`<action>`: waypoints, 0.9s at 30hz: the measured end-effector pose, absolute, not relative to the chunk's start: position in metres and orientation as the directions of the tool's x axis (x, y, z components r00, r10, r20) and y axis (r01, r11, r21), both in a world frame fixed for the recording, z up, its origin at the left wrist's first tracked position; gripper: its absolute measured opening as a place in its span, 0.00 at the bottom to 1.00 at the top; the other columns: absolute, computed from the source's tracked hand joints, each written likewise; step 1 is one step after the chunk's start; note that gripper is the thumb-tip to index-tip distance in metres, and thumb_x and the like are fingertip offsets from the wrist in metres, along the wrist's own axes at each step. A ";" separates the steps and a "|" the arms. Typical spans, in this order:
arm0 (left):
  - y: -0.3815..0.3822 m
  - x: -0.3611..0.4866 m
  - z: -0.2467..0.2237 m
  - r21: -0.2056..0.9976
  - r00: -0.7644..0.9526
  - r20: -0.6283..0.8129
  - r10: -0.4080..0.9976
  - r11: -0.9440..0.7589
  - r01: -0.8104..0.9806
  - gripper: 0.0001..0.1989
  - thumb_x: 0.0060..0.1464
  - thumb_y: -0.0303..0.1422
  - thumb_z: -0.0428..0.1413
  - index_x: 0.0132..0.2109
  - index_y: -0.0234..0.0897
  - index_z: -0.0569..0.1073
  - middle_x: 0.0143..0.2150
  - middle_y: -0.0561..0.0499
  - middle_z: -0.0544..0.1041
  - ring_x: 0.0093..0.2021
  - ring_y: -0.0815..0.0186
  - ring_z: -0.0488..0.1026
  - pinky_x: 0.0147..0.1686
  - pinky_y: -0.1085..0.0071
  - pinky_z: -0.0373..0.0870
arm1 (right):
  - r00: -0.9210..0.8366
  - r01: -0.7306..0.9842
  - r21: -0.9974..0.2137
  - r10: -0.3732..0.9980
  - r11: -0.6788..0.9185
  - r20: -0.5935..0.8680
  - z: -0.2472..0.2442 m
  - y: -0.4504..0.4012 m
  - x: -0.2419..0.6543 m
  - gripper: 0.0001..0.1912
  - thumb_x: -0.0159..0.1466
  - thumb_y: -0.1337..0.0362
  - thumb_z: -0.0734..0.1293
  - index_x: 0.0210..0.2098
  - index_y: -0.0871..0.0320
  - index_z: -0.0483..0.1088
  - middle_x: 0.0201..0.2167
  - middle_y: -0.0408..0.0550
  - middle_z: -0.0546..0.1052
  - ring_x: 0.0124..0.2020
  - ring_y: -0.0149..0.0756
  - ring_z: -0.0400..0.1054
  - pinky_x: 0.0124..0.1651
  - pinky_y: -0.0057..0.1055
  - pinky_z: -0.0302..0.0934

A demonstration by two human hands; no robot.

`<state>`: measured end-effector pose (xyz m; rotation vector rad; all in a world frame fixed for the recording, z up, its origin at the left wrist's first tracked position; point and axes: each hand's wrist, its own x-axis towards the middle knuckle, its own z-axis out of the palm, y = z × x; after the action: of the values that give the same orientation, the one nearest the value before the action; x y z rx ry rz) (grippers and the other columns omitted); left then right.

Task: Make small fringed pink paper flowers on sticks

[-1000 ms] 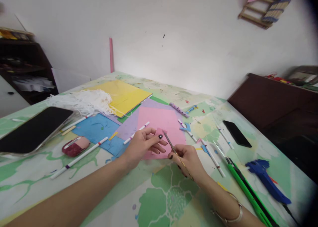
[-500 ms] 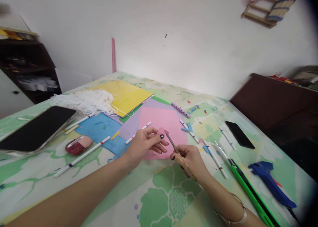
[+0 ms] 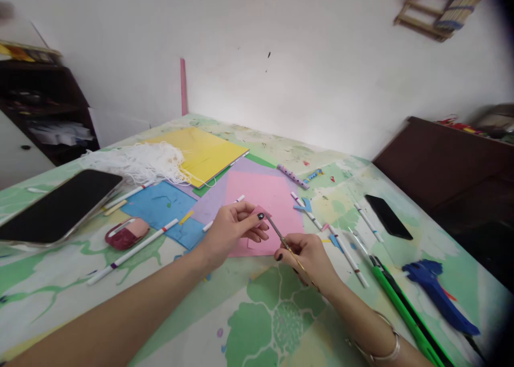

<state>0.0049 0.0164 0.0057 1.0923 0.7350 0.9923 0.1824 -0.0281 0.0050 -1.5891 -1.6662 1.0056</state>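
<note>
Between thumb and fingers, my left hand [image 3: 236,229] pinches a small pink paper piece [image 3: 265,212] above a larger pink sheet [image 3: 281,196]. My right hand [image 3: 307,260] is closed around the handles of scissors [image 3: 283,239], whose golden handles run down toward the wrist. The scissor tip meets the small pink piece beside my left thumb; whether the blades are parted is too small to tell. Beneath the pink sheet lies a lilac sheet [image 3: 212,196].
Left are a yellow sheet [image 3: 201,153], white yarn [image 3: 148,163], blue sheets [image 3: 160,201], a tablet-like device [image 3: 60,206] and a maroon case [image 3: 126,233]. Right are white sticks [image 3: 349,257], a black phone [image 3: 388,217], a green cutter [image 3: 401,308] and a blue glue gun [image 3: 439,295].
The small pink piece and my left fingers have shifted slightly, and the scissor tip is now closer to my left thumb. My right hand has barely moved.
</note>
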 end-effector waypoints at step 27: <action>0.017 0.007 0.004 0.957 0.458 -0.053 0.887 0.177 -0.231 0.13 0.50 0.36 0.59 0.37 0.30 0.71 0.24 0.51 0.74 0.22 0.70 0.73 0.23 0.76 0.69 | -0.117 0.543 -0.837 0.993 0.067 0.004 0.002 -0.025 0.184 0.18 0.49 0.54 0.68 0.15 0.60 0.61 0.13 0.36 0.51 0.18 0.24 0.44 0.20 0.24 0.39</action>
<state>0.0075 0.0171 0.0042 1.1137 0.7342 0.9011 0.1845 -0.0252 0.0021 -1.5364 -1.7317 0.9320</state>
